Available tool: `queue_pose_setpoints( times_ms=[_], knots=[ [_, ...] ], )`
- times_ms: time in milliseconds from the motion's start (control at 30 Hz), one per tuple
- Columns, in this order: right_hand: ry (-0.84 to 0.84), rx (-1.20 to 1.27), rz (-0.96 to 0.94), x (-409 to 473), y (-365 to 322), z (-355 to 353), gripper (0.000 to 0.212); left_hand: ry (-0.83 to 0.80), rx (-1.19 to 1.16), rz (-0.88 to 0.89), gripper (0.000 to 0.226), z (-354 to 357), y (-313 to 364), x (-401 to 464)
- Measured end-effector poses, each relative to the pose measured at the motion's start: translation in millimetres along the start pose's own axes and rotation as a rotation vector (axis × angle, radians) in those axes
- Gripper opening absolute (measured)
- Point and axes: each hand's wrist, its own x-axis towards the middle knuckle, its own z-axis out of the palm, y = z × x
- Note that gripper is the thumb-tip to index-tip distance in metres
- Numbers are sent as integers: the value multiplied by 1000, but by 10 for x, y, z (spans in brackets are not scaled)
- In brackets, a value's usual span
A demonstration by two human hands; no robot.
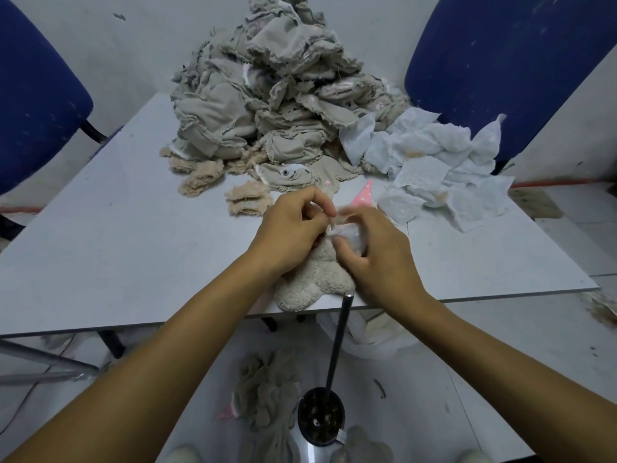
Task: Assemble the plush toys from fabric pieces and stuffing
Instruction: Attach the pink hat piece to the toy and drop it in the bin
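A cream fleecy plush toy [314,282] lies at the near edge of the grey table [117,248], its two stubby legs pointing toward me. My left hand [293,228] and my right hand [377,252] meet over its upper end. Both pinch a small pale blue-white fabric piece [349,233] there, fingers curled; the toy's top is hidden under them. A pink dotted fabric triangle [364,196] lies just beyond my right hand.
A tall heap of grey-beige fabric shells [267,105] fills the table's far middle. Pale blue pieces [434,162] spread at the right, tan frayed scraps [247,198] at the left. A dark rod [339,342] rises from a machine [320,417] below the table edge. Blue chairs [500,55] flank the table.
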Motion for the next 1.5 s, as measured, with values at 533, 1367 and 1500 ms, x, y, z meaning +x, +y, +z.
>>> queue_pose_setpoints(
  times_ms=[533, 1367, 1500],
  knots=[
    [-5, 33, -77, -1, 42, -6, 18, -17, 134, 54, 23, -12, 35, 3],
    [35, 110, 80, 19, 67, -17, 30, -64, 255, 188, 22, 18, 109, -45],
    [3, 74, 53, 10, 66, -49, 19, -8, 333, 71, 11, 150, 56, -57]
  ],
)
